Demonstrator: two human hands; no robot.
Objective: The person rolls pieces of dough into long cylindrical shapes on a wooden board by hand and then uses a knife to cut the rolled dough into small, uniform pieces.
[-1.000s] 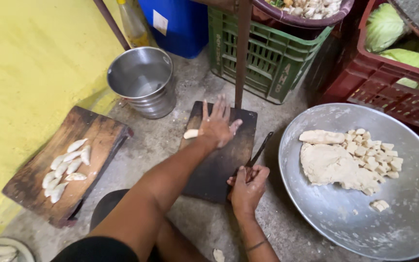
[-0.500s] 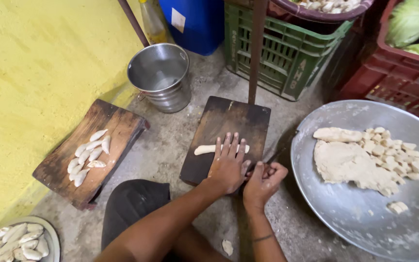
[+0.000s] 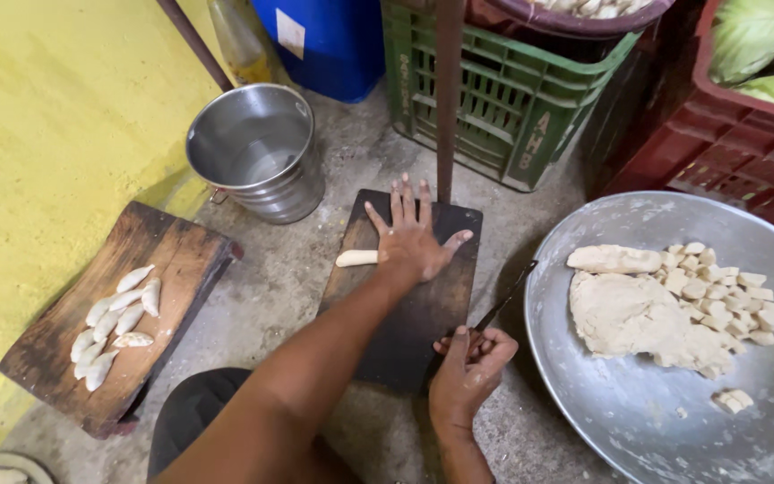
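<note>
My left hand [image 3: 412, 235] lay flat with the fingers spread wide, palm down on the dark cutting board [image 3: 423, 314], pressing on a roll of dough [image 3: 356, 258] whose pale end stuck out to the left of my palm. The roll sat on the far half of the board, touching my hand. My right hand [image 3: 469, 369] was closed around a knife [image 3: 505, 298] at the near right edge of the board; the blade pointed far and right, toward the rim of the big metal tray [image 3: 647, 430]. On that tray sat a lump of dough [image 3: 629, 314] with a heap of cut dough pieces [image 3: 718, 291] on its right. To the left, well apart from my hands, a wooden board [image 3: 172, 260] carried a cluster of shaped dumplings [image 3: 118, 318]. A steel bucket [image 3: 257, 148] stood far left of the cutting board, and a green crate [image 3: 512, 99] stood just beyond the board's far edge.
</note>
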